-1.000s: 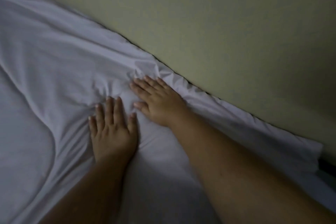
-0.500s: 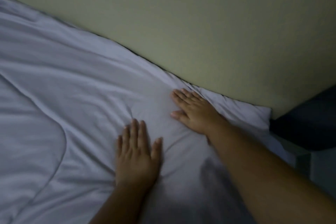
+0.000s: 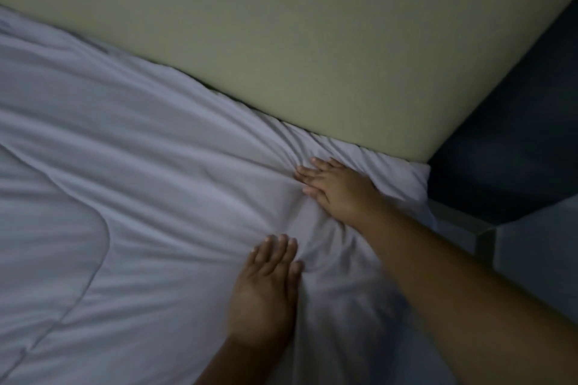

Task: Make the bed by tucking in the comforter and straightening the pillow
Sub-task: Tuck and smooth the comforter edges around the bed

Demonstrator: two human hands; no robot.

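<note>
A white comforter (image 3: pixel 131 184) covers the bed and fills the left and middle of the view. Its far edge runs along the wall and ends in a corner at the right. My left hand (image 3: pixel 266 294) lies flat on the comforter with straight fingers, pressing down. My right hand (image 3: pixel 336 189) rests flat on the bunched cloth close to the wall, near the comforter's corner, fingers straight. Wrinkles fan out between the two hands. No pillow is in view.
A pale yellow-green wall (image 3: pixel 312 40) borders the bed along its far side. Right of the bed's corner there is a dark gap (image 3: pixel 506 134) and a grey ledge (image 3: pixel 488 234). The room is dim.
Both hands have slid along the comforter toward the bed's corner, staying flat. More of the dark gap beside the bed has come into view.
</note>
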